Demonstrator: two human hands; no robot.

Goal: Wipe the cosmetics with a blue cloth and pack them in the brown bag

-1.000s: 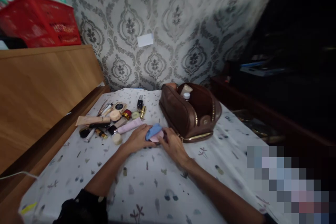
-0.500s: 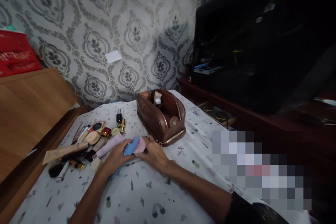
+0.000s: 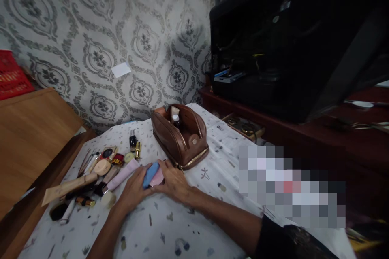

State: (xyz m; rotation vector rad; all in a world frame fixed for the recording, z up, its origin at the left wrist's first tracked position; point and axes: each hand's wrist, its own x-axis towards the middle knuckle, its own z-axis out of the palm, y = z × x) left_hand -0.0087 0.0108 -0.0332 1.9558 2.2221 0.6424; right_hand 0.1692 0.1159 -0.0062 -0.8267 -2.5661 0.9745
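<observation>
1. In the head view, grips a blue piece (image 3: 150, 175) with the left hand (image 3: 133, 187), fingers bent and closed narrowly around its left side.
2. Grips a pink piece (image 3: 157, 178) with the right hand (image 3: 175, 182), fingers curled over its far and right edges. Cannot tell whether blue and pink are joined.
3. Keeps both pieces between the two hands, low over the patterned cloth (image 3: 152, 226), near the front of the brown bag (image 3: 182, 141). Cannot tell whether either piece touches the cloth.
4. Shows inside the unzipped bag a white-capped bottle (image 3: 176, 120) and, behind it, a beige packet (image 3: 174, 111).
5. Shows just beside the left hand a lavender tube (image 3: 123, 175) and a round cream-colored jar (image 3: 108, 199).
6. Includes farther left a long beige tube (image 3: 69, 188), a peach round compact (image 3: 102, 166) and a dark brush (image 3: 58, 211).
7. Includes beyond these a red jar (image 3: 118, 159), a dark bottle (image 3: 133, 141) and a gold tube (image 3: 138, 150), all on the cloth.
</observation>
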